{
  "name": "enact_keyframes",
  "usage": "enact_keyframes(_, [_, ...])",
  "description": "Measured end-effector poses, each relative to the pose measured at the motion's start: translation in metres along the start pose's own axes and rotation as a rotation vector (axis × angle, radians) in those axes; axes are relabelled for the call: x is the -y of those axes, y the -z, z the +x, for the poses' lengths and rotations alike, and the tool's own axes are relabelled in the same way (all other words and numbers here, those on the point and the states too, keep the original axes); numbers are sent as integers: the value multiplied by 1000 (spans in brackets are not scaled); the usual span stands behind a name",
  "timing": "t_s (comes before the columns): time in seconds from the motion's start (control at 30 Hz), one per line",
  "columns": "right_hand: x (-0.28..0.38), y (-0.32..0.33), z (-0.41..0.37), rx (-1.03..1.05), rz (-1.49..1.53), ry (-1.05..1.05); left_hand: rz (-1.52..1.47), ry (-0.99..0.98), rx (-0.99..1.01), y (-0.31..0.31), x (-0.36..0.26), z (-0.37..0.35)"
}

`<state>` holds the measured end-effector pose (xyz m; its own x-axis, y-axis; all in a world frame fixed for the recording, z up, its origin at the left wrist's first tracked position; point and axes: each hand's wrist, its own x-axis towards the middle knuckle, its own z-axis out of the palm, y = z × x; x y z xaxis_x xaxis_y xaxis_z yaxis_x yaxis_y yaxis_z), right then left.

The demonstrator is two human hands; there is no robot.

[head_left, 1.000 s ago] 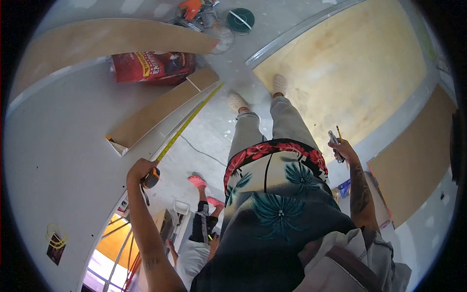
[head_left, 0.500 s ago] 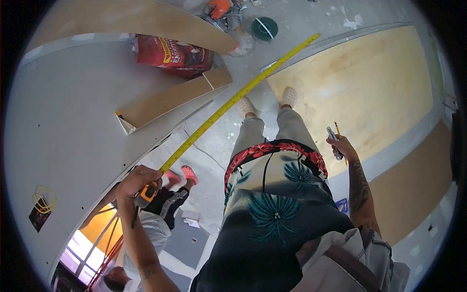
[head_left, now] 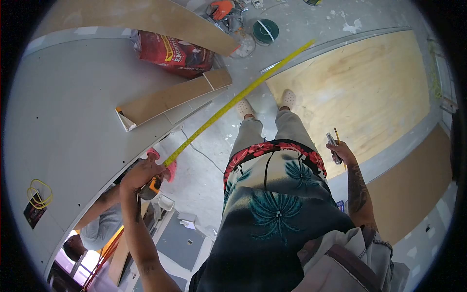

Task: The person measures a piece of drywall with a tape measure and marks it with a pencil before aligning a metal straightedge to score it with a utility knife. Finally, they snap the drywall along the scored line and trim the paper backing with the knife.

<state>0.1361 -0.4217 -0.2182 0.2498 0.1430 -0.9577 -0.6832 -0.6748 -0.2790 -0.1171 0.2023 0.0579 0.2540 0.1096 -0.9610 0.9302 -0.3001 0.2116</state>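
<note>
My left hand (head_left: pixel 139 174) is closed around a tape measure (head_left: pixel 152 186) with an orange and dark case. Its yellow blade (head_left: pixel 238 99) stretches out diagonally up to the right, past my feet, and its far end hangs near a metal strip along the plywood's edge. In my closed right hand (head_left: pixel 345 152), held out to the right of my body, are a silver utility knife (head_left: pixel 332 141) and a yellow pencil (head_left: pixel 336 135). The fingers of the right hand partly hide both.
A large drywall sheet (head_left: pixel 82 112) fills the left, carrying a red bag (head_left: pixel 175 53) and brown-faced board offcuts (head_left: pixel 172 95). Plywood (head_left: pixel 360 87) lies on the floor at right. Behind are a green bucket (head_left: pixel 265 32) and an orange glove (head_left: pixel 222 9). Another person (head_left: pixel 102 228) is beside the drywall edge.
The blade's far end has shifted slightly down and left. The other person has moved toward the drywall edge, with the pink shoes now partly behind my left hand. Both my hands keep their grips.
</note>
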Motion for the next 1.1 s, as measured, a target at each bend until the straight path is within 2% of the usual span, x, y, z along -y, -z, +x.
enact_keyframes(0.1, [4, -1, -1, 2, -22, -15, 163, -40, -91, 0, 8, 15])
enact_keyframes(0.13, [6, -2, -3, 2, -18, -17, 127, 90, -38, 0, 2, 16])
enact_keyframes(0.17, [8, -2, -5, 8, -14, -1, 134, 89, -35, -1, 9, 22])
enact_keyframes(0.23, [13, -5, -10, 9, -5, 12, 34, -94, 24, -10, 53, 52])
enact_keyframes(0.27, [16, -7, -12, 4, 20, 14, -111, 68, 165, -14, 78, 69])
enact_keyframes(0.3, [17, -7, -13, -2, 44, 17, -105, 66, 168, -22, 63, 66])
enact_keyframes(0.37, [14, -6, -14, 7, 51, 27, -165, 278, 81, -46, 15, 54])
enact_keyframes(0.43, [19, -7, -16, 10, 51, 25, -174, 99, 80, -72, 58, 81])
enact_keyframes(0.47, [20, -6, -15, 9, 46, 26, -113, 89, 32, -84, 61, 89])
enact_keyframes(0.57, [25, -7, -17, 5, -30, 33, -31, 84, -69, -109, 45, 94])
enact_keyframes(0.7, [38, -16, -34, 36, 37, 95, -52, -6, -181, -123, 36, 97])
enact_keyframes(0.77, [50, -28, -40, 52, 226, 112, -200, -195, -258, -128, 42, 106])
enact_keyframes(0.83, [78, -33, -56, 63, 207, 144, -247, -201, -210, -127, 38, 111])
enact_keyframes(0.9, [110, -38, -70, 89, 76, 231, -348, -240, -312, -128, 41, 118])
enact_keyframes(0.97, [147, -48, -85, 102, 82, 295, -413, -297, -358, -128, 51, 132])
enact_keyframes(1.03, [181, -66, -101, 36, 13, 319, -581, -330, -499, -133, 45, 137])
enact_keyframes(1.07, [204, -82, -118, 39, 27, 285, -809, -303, -529, -136, 44, 144])
enact_keyframes(1.1, [219, -99, -123, 37, 16, 288, -820, -306, -530, -138, 49, 155])
